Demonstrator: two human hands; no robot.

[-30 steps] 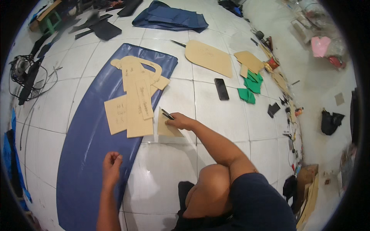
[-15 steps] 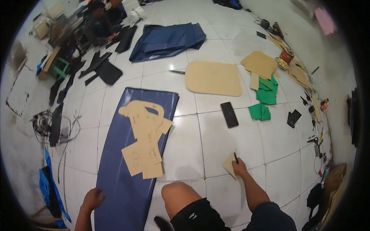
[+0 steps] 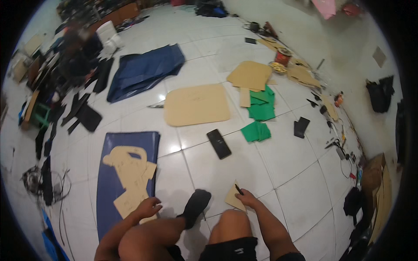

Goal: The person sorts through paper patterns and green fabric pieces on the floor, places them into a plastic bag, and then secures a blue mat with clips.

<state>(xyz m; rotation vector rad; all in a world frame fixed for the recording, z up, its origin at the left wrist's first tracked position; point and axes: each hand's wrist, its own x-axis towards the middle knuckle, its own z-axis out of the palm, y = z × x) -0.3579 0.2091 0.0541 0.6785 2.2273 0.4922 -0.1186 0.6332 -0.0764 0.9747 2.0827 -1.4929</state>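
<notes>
My right hand [image 3: 247, 198] is closed round a slim black pen [image 3: 238, 189] and also grips a small tan card piece [image 3: 231, 196]. The card is at the floor, just beyond my bent knee. My left hand [image 3: 149, 207] has its fingers loosely apart and holds nothing. It hovers by the lower end of several overlapping tan card patterns [image 3: 126, 163]; whether it touches them I cannot tell. They lie on a long folded dark blue sheet [image 3: 104, 191]. One has a loop-shaped cutout, and pen marks show on some.
On the tiled floor ahead lie a phone [image 3: 218, 144], a large rounded tan card [image 3: 198, 104], green pieces [image 3: 256, 131] and another folded blue sheet [image 3: 146, 71]. Scissors [image 3: 335, 143] and cables line the right wall. A person [image 3: 76, 56] sits at the far left.
My view has swung right. My left hand has come inward to the card patterns, and a socked foot has moved into the middle. The right hand keeps its hold on the pen and card.
</notes>
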